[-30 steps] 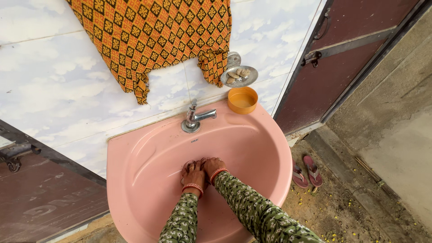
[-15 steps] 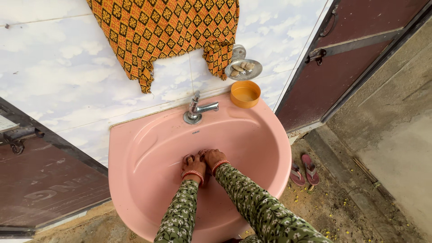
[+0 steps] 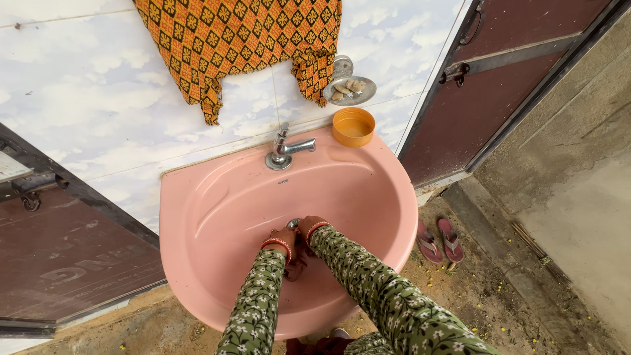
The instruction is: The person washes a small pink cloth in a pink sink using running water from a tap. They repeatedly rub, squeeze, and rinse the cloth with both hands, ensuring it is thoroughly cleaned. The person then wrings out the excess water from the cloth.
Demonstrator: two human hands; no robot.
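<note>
Both my hands are down in the bowl of a pink wash basin (image 3: 217,217), side by side at the drain (image 3: 294,223). My left hand (image 3: 281,238) and my right hand (image 3: 310,227) touch each other, knuckles up, with the fingers curled under and hidden. Red bangles sit on both wrists, and green flowered sleeves cover my arms. A small dark patch (image 3: 296,268) lies under my left wrist; I cannot tell what it is. The metal tap (image 3: 284,151) stands at the basin's back rim, and no water stream shows.
An orange cup (image 3: 353,126) stands on the basin's back right corner. Above it hangs a round metal soap dish (image 3: 349,89). An orange patterned cloth (image 3: 236,43) hangs on the tiled wall. Brown doors flank the basin. Pink sandals (image 3: 439,239) lie on the ground at the right.
My hands have stayed together at the drain. The view has shifted slightly, so the basin sits lower and further right in the picture.
</note>
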